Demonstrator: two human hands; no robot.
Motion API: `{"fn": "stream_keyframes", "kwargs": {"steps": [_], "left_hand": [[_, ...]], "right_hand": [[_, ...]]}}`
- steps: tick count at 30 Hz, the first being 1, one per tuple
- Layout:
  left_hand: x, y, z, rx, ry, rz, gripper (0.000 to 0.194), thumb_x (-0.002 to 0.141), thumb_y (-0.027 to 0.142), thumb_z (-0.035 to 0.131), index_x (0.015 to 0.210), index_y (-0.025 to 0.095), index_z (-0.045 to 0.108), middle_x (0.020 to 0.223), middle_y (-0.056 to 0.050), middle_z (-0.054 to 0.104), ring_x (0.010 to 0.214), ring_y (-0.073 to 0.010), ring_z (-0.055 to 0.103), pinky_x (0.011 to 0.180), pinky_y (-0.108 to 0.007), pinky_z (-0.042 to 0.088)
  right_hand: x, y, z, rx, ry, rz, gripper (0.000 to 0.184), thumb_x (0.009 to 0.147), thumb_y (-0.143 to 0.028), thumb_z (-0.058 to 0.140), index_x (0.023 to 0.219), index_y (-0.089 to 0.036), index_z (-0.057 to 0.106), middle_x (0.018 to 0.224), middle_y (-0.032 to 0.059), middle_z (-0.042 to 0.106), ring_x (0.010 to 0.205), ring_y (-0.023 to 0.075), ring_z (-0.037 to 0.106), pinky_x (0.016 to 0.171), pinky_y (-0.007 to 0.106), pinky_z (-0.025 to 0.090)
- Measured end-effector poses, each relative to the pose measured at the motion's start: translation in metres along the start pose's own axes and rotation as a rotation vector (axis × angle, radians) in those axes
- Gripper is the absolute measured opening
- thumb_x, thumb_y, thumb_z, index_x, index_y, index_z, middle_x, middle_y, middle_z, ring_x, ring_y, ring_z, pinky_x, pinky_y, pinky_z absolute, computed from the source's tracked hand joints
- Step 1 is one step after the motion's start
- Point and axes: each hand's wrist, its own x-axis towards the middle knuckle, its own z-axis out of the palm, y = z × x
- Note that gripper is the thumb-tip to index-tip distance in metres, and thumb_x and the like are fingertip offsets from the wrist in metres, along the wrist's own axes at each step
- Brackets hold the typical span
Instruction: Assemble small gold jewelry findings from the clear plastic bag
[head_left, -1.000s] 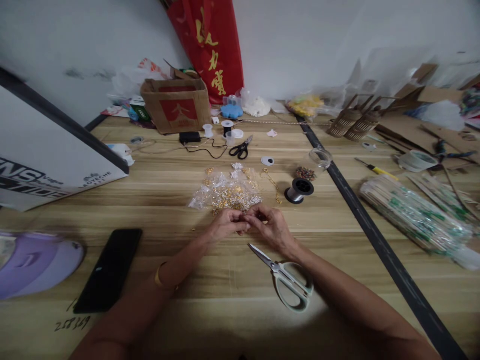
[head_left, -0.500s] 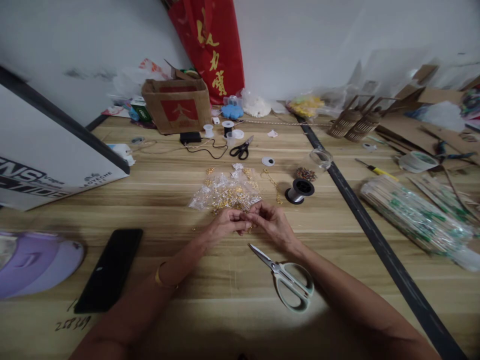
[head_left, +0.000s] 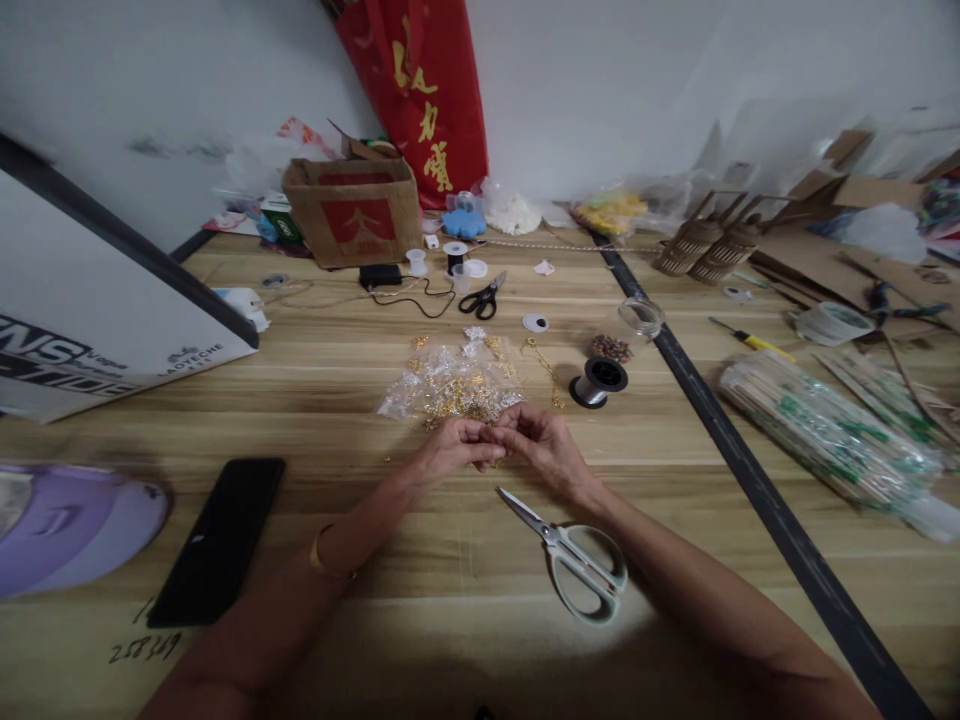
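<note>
1. The left hand (head_left: 450, 450) has its fingers drawn together, thumb and fingertips nearly closed, and meets the other hand at the tips.
2. The right hand (head_left: 553, 458) has bent fingers, with thumb and forefinger closed in a pinch. Whatever lies between the two hands' fingertips is too small and hidden to tell.
3. Clear plastic bags with small gold and silver pieces (head_left: 466, 382) lie in a heap on the wooden table (head_left: 420, 570), just beyond the fingers.
4. To the right of the heap, a gold chain (head_left: 554, 379) lies near a black spool of wire (head_left: 600, 382); a clear jar (head_left: 640, 318) with dark mixed beads (head_left: 611, 348) is just beyond the spool.
5. Pale-handled scissors (head_left: 553, 537) lie nearer the person, beside the right forearm, blades pointing towards the hands.
6. Black-handled scissors (head_left: 482, 300) lie beyond the heap.
7. A black phone (head_left: 219, 540) and a purple cap (head_left: 82, 525) are on the left; a plastic-wrapped bundle of sticks (head_left: 825, 435) is on the right.
</note>
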Motion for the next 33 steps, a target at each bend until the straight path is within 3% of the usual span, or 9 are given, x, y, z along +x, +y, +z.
{"fn": "stream_keyframes", "kwargs": {"steps": [33], "left_hand": [[-0.0005,-0.0003,0.0006,-0.005,-0.029,0.042,0.028,0.06,0.033,0.079,0.068,0.011,0.065,0.059,0.003,0.057,0.053,-0.0065,0.05,0.053,-0.02,0.04]], "right_hand": [[-0.0014,-0.0034,0.0014,0.022,0.005,0.005,0.031,0.078,-0.046,0.069,0.079,-0.017,0.057,0.065,-0.0012,0.057,0.057,0.0115,0.051,0.054,0.024,0.04]]}}
